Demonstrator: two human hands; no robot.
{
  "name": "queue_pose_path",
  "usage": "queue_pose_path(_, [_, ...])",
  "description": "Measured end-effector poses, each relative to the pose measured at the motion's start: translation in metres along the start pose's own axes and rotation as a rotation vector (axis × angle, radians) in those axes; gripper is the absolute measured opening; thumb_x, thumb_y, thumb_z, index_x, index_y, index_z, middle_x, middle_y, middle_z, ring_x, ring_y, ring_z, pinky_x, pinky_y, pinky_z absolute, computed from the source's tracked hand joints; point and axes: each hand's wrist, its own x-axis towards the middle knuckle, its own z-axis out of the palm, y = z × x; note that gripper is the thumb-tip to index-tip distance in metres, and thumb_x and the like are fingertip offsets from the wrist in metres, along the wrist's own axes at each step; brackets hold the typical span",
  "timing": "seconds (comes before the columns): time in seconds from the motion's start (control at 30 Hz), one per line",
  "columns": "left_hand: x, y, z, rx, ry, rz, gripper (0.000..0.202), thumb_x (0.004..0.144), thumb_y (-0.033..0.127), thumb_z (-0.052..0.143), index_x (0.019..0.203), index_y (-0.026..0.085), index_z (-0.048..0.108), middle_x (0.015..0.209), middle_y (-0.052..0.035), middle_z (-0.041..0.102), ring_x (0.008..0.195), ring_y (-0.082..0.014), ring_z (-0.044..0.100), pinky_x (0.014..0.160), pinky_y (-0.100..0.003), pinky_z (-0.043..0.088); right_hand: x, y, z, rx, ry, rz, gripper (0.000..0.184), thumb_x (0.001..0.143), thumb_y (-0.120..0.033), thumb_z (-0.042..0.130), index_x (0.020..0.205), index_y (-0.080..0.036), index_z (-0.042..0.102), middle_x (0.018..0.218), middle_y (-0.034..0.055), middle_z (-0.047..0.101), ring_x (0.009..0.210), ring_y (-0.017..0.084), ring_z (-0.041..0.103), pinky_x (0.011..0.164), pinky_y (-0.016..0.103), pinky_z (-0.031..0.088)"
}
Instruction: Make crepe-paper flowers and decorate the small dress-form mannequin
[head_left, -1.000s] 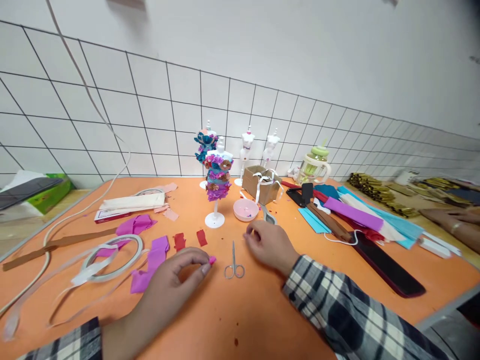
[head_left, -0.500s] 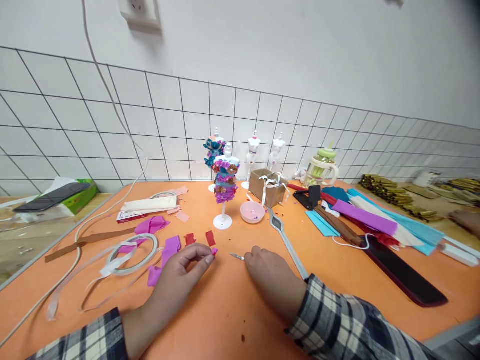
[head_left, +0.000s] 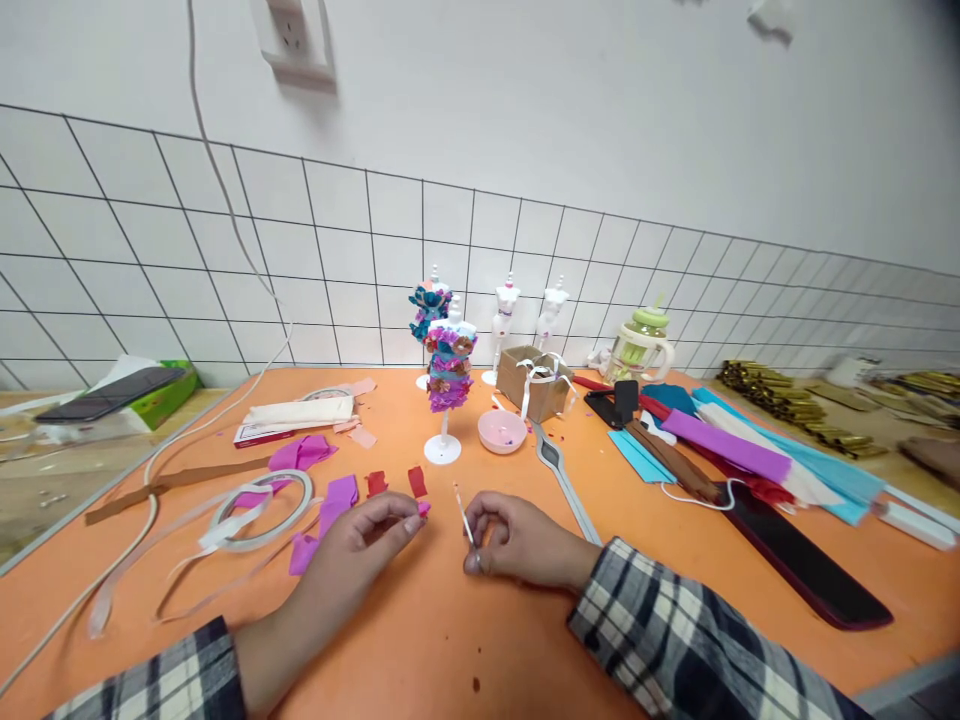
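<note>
Where I look down between two checked sleeves (head_left: pixel 660 630), the left hand (head_left: pixel 367 545) has its thumb and fingers closed on a pink scrap (head_left: pixel 424 509), just above the near middle of the orange surface (head_left: pixel 420 640); to its right, the right hand (head_left: pixel 517 540) has its fingers gripping a slim pale tool (head_left: pixel 464 513), tip pointing to the far side, with a gap between tool and scrap; two red scraps (head_left: pixel 417 481) lie just far of the left hand, and a purple strip (head_left: pixel 339 500) lies to its left; farther off, I have a dress form (head_left: pixel 450 380) in purple and brown frills standing upright, a pink bowl (head_left: pixel 501 441) just to its right, and a cardboard box (head_left: pixel 517 380) beyond the bowl; a grey strap (head_left: pixel 574 495) runs from near the bowl towards the right hand's wrist.
</note>
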Motion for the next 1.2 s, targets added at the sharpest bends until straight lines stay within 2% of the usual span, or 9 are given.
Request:
queue_pose_path(0.1, [-0.001,-0.003,0.0,-0.087,-0.089,-0.023,0.022,0.079,0.041,0.068,0.078,0.02,0.071,0.081,-0.0034,0.07,0.083,-0.0225,0.063,0.079,-0.03,0.049,-0.007,-0.003,0.011,0.01,-0.08,0.061,0.023,0.08,-0.027,0.067,0.098,-0.021,0.054,0.092,-0.0026,0.061,0.048,0.005,0.056,0.04,0.016,0.037])
queue_pose_path(0.17, [-0.001,-0.005,0.0,-0.138,-0.116,-0.048,0.021,0.078,0.04,0.07,0.078,0.02,0.071,0.082,-0.0034,0.07,0.084,-0.0223,0.063,0.08,-0.03,0.049,-0.009,-0.005,0.015,-0.025,-0.082,0.073,0.018,0.086,-0.028,0.059,0.102,-0.023,0.053,0.087,-0.0031,0.061,0.046,0.006,0.055,0.04,0.018,0.038])
queue_pose_path(0.27, [-0.001,-0.007,0.001,-0.19,-0.123,-0.068,0.02,0.078,0.04,0.071,0.079,0.019,0.071,0.083,-0.003,0.07,0.084,-0.0212,0.062,0.08,-0.029,0.047,-0.012,-0.01,0.014,-0.228,-0.037,-0.017,0.024,0.076,-0.034,0.073,0.089,-0.019,0.059,0.073,-0.0052,0.056,0.055,0.007,0.05,0.048,0.018,0.038])
queue_pose_path(0.33, [-0.001,-0.007,0.002,-0.195,-0.144,-0.066,0.021,0.078,0.04,0.072,0.08,0.019,0.071,0.083,-0.0025,0.069,0.082,-0.0203,0.061,0.078,-0.029,0.047,-0.014,-0.013,0.012,-0.321,-0.038,-0.081,0.03,0.071,-0.038,0.079,0.082,-0.019,0.06,0.071,-0.0055,0.056,0.061,0.007,0.048,0.053,0.018,0.036])
queue_pose_path(0.5, [-0.001,-0.005,0.003,-0.134,-0.27,-0.04,0.024,0.081,0.041,0.069,0.079,0.018,0.069,0.081,-0.0029,0.068,0.082,-0.0204,0.062,0.079,-0.029,0.047,-0.018,-0.015,0.013,-0.382,-0.087,-0.137,0.033,0.074,-0.046,0.076,0.084,-0.02,0.06,0.077,-0.0056,0.061,0.063,0.007,0.047,0.056,0.019,0.036])
queue_pose_path(0.67, [-0.002,-0.005,0.002,-0.099,-0.213,-0.015,0.024,0.081,0.041,0.068,0.081,0.018,0.069,0.082,-0.003,0.068,0.081,-0.0203,0.062,0.078,-0.029,0.048,-0.019,-0.013,0.014,-0.421,-0.09,-0.148,0.034,0.074,-0.048,0.076,0.084,-0.02,0.06,0.077,-0.0062,0.061,0.062,0.007,0.047,0.055,0.019,0.035])
queue_pose_path(0.87, [-0.001,0.0,0.003,-0.022,-0.261,0.085,0.019,0.084,0.035,0.064,0.08,0.017,0.07,0.082,-0.0044,0.07,0.079,-0.0204,0.065,0.076,-0.029,0.049,-0.019,-0.012,0.013,-0.398,-0.121,-0.162,0.031,0.076,-0.047,0.074,0.085,-0.021,0.06,0.076,-0.0069,0.06,0.061,0.007,0.045,0.056,0.018,0.035])
queue_pose_path(1.2, [-0.003,0.003,0.003,0.041,-0.23,0.169,0.014,0.083,0.029,0.062,0.078,0.018,0.07,0.081,-0.005,0.072,0.077,-0.0205,0.067,0.071,-0.029,0.052,-0.022,-0.016,0.013,-0.437,-0.101,-0.182,0.03,0.075,-0.046,0.075,0.083,-0.021,0.059,0.076,-0.0071,0.057,0.062,0.007,0.045,0.057,0.019,0.035])
